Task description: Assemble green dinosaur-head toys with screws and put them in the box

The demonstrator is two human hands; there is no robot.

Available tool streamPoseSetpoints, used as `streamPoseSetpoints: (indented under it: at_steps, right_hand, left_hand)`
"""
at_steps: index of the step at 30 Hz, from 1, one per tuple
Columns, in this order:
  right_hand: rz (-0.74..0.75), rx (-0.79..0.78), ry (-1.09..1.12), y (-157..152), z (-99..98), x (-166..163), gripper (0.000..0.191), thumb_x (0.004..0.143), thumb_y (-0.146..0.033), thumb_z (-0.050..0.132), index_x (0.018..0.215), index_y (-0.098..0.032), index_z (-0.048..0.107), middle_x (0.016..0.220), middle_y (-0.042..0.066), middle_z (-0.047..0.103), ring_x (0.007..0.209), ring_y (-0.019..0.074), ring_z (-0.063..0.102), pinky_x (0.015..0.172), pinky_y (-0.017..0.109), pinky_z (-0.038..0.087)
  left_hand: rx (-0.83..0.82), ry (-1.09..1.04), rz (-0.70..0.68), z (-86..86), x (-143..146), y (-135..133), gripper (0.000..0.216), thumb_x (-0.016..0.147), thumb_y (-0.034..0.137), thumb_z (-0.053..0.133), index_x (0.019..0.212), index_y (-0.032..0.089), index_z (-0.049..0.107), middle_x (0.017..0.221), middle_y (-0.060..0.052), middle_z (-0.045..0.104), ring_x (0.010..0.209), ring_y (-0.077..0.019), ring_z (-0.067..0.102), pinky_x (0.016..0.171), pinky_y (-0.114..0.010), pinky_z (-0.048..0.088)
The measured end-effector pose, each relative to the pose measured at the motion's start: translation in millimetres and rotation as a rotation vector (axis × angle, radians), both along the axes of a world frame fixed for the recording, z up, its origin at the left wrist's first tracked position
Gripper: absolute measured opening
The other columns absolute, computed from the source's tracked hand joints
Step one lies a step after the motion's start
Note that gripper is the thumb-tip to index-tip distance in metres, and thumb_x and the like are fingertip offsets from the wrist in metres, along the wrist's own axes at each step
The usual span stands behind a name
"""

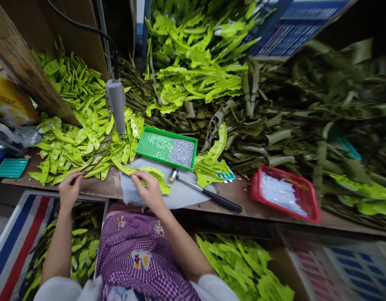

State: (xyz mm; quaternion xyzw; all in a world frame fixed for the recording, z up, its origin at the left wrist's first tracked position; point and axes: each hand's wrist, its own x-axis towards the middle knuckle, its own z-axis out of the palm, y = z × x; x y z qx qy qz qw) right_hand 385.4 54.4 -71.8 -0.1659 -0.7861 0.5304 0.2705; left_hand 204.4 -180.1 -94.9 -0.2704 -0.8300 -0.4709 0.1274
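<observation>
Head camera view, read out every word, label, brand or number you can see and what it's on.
Yellow package: "UISINE", blurred; anything before those letters can't be made out.
I can read no other words, numbers or signs anywhere in the picture.

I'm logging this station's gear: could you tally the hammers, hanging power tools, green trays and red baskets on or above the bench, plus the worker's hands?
Hammer: 1
Hanging grey power tool: 1
Green tray: 1
Red basket: 1
Hands: 2 (left hand, right hand)
Total: 6
</observation>
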Motion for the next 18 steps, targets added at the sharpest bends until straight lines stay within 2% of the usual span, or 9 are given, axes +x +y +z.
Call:
streamPoseSetpoints:
  at_steps: [3,6,9,12,13,15,16,18]
  right_hand:
    - [0.068,0.062,-0.080,-13.6,-11.0,-17.6,0.024,0.091,-0.034,0.050,0.095,-0.021,0.069,0.101,0.007,0.071,0.093,0.0203,0.066,0.085,0.036,0.050]
    - [0.075,-0.106,-0.159,-20.7,-17.4,-21.8,0.026,0.090,-0.037,0.050,0.098,-0.020,0.068,0.093,0.006,0.073,0.079,0.0179,0.068,0.076,0.032,0.052]
    - [0.154,-0.186,-0.160,-28.0,-13.9,-20.1,0.030,0.090,-0.041,0.049,0.105,-0.022,0.067,0.092,0.004,0.073,0.072,0.0155,0.068,0.072,0.030,0.052]
    - [0.237,-0.189,-0.128,-33.1,-8.0,-17.9,0.031,0.089,-0.044,0.050,0.107,-0.024,0.066,0.097,0.004,0.072,0.074,0.0141,0.066,0.074,0.030,0.052]
    - [0.244,-0.253,-0.132,-32.7,-7.3,-15.3,0.033,0.088,-0.046,0.051,0.107,-0.024,0.065,0.096,0.004,0.072,0.071,0.0134,0.066,0.071,0.030,0.052]
    - [0.207,-0.492,-0.132,-27.9,-8.0,-6.3,0.041,0.085,-0.053,0.053,0.110,-0.023,0.062,0.096,0.005,0.070,0.067,0.0125,0.064,0.060,0.026,0.052]
    - [0.180,-0.637,-0.116,-24.0,-8.7,-0.9,0.047,0.082,-0.056,0.055,0.115,-0.023,0.058,0.099,0.005,0.069,0.067,0.0124,0.064,0.054,0.024,0.051]
    - [0.121,-0.878,-0.069,-15.9,-9.3,8.6,0.057,0.075,-0.059,0.060,0.120,-0.025,0.052,0.098,0.005,0.067,0.061,0.0113,0.062,0.042,0.020,0.044]
  left_hand:
    - [0.060,-0.106,0.148,-12.0,15.3,-26.1,0.022,0.077,0.037,0.064,0.084,0.016,0.071,0.092,-0.007,0.072,0.093,-0.0219,0.067,0.094,-0.037,0.049]
    - [0.241,-0.318,0.293,-24.9,22.3,-43.9,0.030,0.073,0.043,0.066,0.086,0.016,0.069,0.080,-0.004,0.070,0.073,-0.0179,0.065,0.079,-0.034,0.052]
    - [0.493,-0.534,0.286,-33.0,18.5,-42.1,0.040,0.061,0.047,0.074,0.083,0.015,0.066,0.075,-0.002,0.067,0.060,-0.0120,0.059,0.068,-0.028,0.049]
    - [0.583,-0.642,0.224,-30.1,18.2,-32.9,0.045,0.052,0.048,0.080,0.079,0.015,0.064,0.078,-0.003,0.067,0.064,-0.0124,0.059,0.067,-0.027,0.047]
    - [0.571,-0.640,0.208,-26.6,22.2,-32.8,0.045,0.053,0.049,0.080,0.078,0.016,0.064,0.077,-0.003,0.068,0.065,-0.0131,0.059,0.068,-0.028,0.048]
    - [0.454,-0.582,0.147,-16.9,36.9,-39.6,0.039,0.061,0.051,0.076,0.077,0.017,0.066,0.077,-0.004,0.069,0.068,-0.0158,0.061,0.073,-0.032,0.049]
    - [0.348,-0.525,0.098,-11.1,46.5,-45.5,0.034,0.066,0.050,0.074,0.076,0.018,0.066,0.079,-0.005,0.070,0.071,-0.0182,0.064,0.075,-0.034,0.049]
    - [0.052,-0.394,-0.093,2.2,65.9,-56.8,0.024,0.075,0.045,0.068,0.074,0.021,0.068,0.088,-0.007,0.073,0.082,-0.0233,0.067,0.081,-0.039,0.048]
